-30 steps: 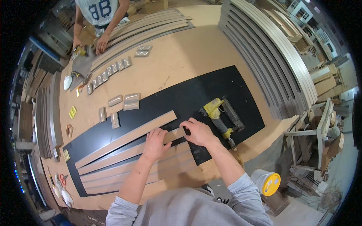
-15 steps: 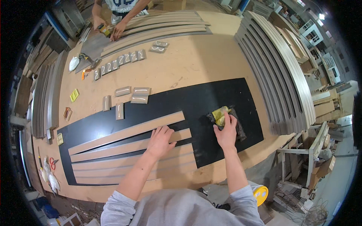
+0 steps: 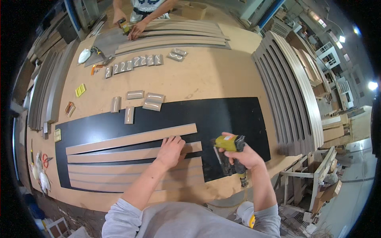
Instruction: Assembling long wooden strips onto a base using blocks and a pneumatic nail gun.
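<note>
In my right hand (image 3: 249,157) is a yellow-green and black air nail gun (image 3: 230,143), its grip wrapped by my fingers. It is held over the right part of a black board (image 3: 234,113). My left hand (image 3: 170,152) is curled over a tan strip with grey edges (image 3: 119,155), near its right end. Beyond it another strip (image 3: 131,139) lies at a slight angle, apart from it. Several more strips (image 3: 119,171) lie side by side nearer to me. My left fingertips are partly hidden behind the hand.
Short grey blocks (image 3: 129,115) with shiny beads lie past the board. Tall stacks of grey panels (image 3: 287,95) stand at right and left. Across the table a co-worker's hands (image 3: 137,30) hold a similar tool over strips. Red scissors (image 3: 46,160) lie at left.
My right hand has lifted the nail gun off the board and brought it nearer to me, now gripping it by the handle. My left hand stays on the same strip. The view has shifted slightly.
</note>
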Demonstrator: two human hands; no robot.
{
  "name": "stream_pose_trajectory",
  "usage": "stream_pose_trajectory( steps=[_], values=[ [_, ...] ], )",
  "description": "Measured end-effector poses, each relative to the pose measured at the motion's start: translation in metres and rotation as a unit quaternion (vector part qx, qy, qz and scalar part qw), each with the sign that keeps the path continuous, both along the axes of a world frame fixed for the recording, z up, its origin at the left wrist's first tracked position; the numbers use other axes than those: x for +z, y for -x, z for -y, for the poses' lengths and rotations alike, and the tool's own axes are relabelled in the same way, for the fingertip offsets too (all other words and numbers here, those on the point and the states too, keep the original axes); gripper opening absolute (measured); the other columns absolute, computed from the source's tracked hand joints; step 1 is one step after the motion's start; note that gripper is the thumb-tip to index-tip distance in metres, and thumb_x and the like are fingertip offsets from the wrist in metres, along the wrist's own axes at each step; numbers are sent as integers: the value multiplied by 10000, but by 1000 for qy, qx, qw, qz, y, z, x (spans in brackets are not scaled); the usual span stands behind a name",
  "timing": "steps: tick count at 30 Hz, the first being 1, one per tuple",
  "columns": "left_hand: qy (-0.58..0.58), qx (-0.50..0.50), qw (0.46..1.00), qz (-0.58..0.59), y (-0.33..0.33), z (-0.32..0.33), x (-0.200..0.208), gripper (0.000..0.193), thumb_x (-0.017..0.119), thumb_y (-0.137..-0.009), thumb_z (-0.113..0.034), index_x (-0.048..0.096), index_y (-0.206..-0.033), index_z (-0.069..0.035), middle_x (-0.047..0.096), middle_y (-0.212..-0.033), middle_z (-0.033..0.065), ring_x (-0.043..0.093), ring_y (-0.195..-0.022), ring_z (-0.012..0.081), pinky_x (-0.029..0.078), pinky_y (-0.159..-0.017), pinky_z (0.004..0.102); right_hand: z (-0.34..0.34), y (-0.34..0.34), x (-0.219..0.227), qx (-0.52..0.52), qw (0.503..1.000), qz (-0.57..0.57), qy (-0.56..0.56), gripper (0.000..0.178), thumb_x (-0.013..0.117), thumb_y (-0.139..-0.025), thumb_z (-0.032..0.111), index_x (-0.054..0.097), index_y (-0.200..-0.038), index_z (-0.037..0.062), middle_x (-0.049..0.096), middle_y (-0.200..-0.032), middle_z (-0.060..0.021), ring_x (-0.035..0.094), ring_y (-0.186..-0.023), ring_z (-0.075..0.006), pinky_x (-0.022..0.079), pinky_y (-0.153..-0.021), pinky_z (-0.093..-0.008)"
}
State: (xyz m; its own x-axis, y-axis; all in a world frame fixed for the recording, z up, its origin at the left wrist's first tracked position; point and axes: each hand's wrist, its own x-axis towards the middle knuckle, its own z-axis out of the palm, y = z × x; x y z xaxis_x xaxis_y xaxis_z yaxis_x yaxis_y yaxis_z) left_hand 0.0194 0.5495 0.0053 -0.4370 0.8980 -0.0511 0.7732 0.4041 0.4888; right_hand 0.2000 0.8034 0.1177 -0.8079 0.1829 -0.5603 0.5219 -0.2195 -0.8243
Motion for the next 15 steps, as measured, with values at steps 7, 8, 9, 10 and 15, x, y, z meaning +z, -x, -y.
stream_pose_trajectory(
  steps=[7,8,9,10,15],
  values=[
    [-21,4,1000,17,1,3,-2,392,837,-784,-184,635,-1100,-67,596,-1193,119,531,-1247,347,423,-1065,506,42,43,8,79,985,92,-120,651,820,-899,154,559,-1494,194,611,-831,43,477,-582,-59,429,-539,-247],
    [-23,7,1000,19,1,3,-2,394,840,-779,-184,636,-1095,-68,595,-1193,119,529,-1248,346,421,-1067,503,42,46,7,89,983,94,-128,649,814,-899,147,556,-1493,192,616,-838,38,480,-584,-60,432,-541,-246],
    [-25,10,999,22,-1,2,-3,395,843,-774,-184,637,-1091,-69,594,-1194,119,527,-1248,346,420,-1069,501,41,46,6,91,983,95,-129,649,814,-899,147,556,-1493,192,616,-838,38,480,-584,-60,432,-541,-246],
    [-26,13,999,23,-1,2,-4,395,843,-774,-184,637,-1091,-69,594,-1194,119,527,-1248,346,420,-1069,501,40,47,5,93,982,93,-134,648,814,-898,152,557,-1491,195,616,-840,37,483,-587,-60,434,-543,-248],
    [-41,14,999,24,-1,1,-4,375,844,-765,-178,644,-1064,-73,593,-1183,118,521,-1254,344,413,-1073,496,43,55,10,103,978,96,-154,662,813,-896,170,544,-1500,206,617,-854,36,492,-594,-61,442,-550,-254]
  ],
)
